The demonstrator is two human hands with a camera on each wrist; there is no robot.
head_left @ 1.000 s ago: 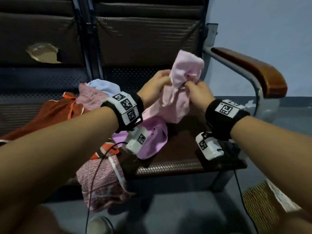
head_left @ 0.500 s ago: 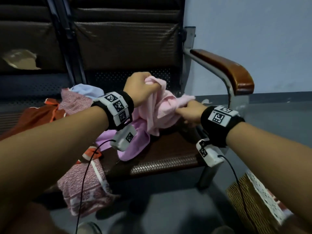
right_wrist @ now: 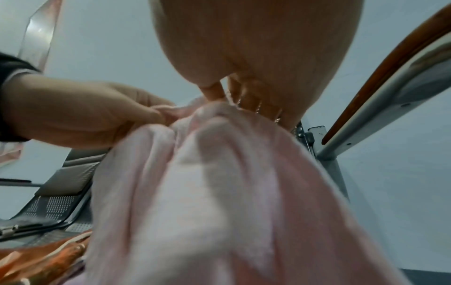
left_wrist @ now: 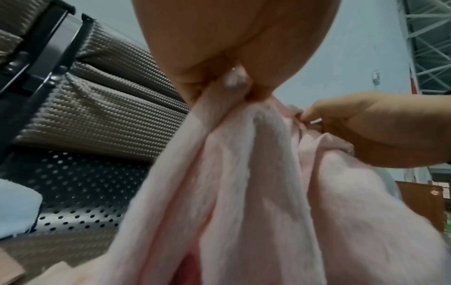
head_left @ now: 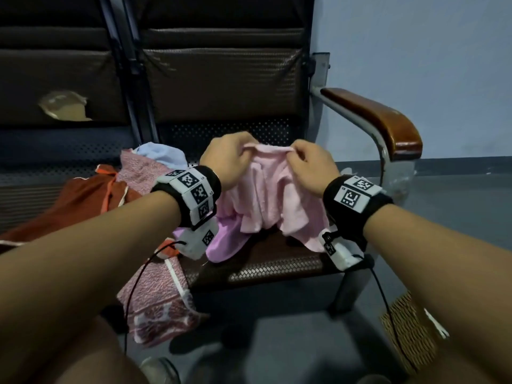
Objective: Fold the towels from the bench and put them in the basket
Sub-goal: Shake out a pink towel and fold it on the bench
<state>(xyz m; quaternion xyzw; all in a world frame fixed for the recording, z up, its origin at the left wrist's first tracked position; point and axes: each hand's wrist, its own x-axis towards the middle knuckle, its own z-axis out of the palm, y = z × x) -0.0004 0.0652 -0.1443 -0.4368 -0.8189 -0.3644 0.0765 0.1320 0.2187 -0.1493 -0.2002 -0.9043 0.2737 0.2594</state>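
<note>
While two hands pinch, one pink towel (head_left: 266,198)

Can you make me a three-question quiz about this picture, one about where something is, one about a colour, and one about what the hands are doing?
1. Where is the basket?
A. On the bench seat
B. On the floor at the right of the bench
C. Hanging from the armrest

2. What colour is the towel being held up?
A. Light pink
B. Green
C. Black

3. What are the left hand and right hand doing?
A. Both lie flat on the seat
B. Only one touches the towel
C. Both pinch the towel's top edge

Answers:
1. B, the woven basket shows low at the right, on the floor.
2. A, the hanging cloth is light pink in all three views.
3. C, each hand's fingers close on the top edge, and the cloth hangs down between them.
</note>
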